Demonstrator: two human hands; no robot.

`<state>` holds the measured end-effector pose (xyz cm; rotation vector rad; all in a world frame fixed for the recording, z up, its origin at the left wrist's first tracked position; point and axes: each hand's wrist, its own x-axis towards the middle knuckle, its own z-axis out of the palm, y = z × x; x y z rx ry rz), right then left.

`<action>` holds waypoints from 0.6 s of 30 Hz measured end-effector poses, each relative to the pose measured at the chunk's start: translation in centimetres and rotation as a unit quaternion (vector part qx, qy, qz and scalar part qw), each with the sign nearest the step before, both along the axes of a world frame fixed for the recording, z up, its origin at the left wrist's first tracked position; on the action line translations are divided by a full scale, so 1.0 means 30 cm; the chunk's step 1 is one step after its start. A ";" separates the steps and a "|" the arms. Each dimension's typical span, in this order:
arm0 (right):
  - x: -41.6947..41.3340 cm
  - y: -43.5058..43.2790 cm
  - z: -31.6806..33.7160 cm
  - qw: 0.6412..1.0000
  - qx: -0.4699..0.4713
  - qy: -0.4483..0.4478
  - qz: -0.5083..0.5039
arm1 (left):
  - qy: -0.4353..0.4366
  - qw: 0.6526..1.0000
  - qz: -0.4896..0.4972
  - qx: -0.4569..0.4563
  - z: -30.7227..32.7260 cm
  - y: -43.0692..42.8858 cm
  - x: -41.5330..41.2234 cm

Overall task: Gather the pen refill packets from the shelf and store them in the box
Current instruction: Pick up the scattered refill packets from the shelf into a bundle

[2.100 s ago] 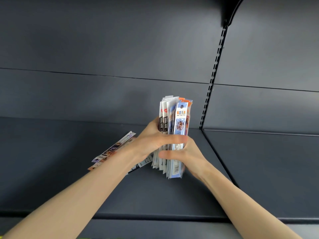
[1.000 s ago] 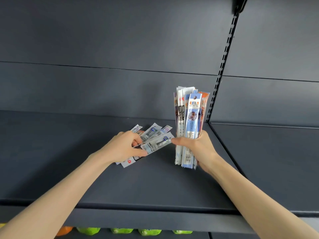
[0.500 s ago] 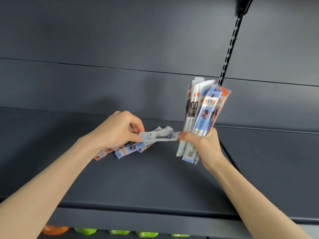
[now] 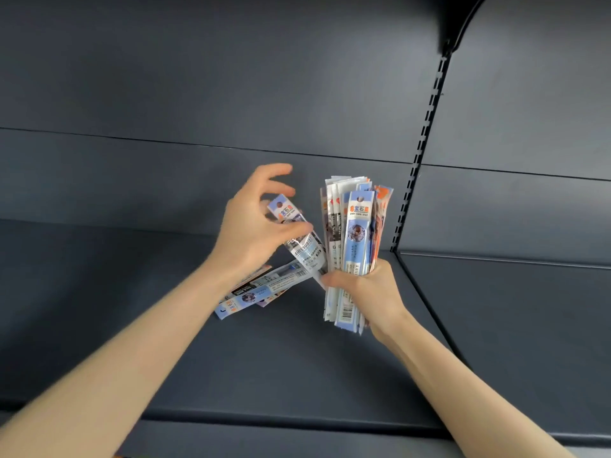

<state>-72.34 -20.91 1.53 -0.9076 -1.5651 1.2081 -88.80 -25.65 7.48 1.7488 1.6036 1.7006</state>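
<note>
The right hand [image 4: 367, 289] has its fingers wrapped tight around one thick upright bundle of pen refill packets [image 4: 355, 246], too many and too overlapped to count. The left hand [image 4: 251, 233] pinches a single tilted packet [image 4: 302, 241] with thumb against fingers, just beside the bundle. Roughly three or four loose packets [image 4: 254, 290] lie fanned on the dark shelf [image 4: 132, 292] beneath the left wrist.

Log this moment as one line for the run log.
stage: gathering | right hand: grips upright packet bundle | left hand: adding packets | shelf: loose packets | box: unseen

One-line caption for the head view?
Right hand grips upright packet bundle; left hand brings another packet alongside.
</note>
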 end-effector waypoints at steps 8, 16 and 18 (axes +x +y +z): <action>0.000 0.005 -0.015 0.996 -0.079 0.042 -0.016 | -0.232 0.969 -0.057 -0.062 -0.133 0.050 0.084; 0.005 0.014 -0.006 0.994 -0.083 0.024 0.067 | -0.101 0.976 -0.147 -0.125 -0.105 0.061 0.017; -0.005 0.009 -0.011 0.994 -0.081 0.014 0.069 | -0.105 0.972 -0.171 -0.122 -0.109 0.063 0.017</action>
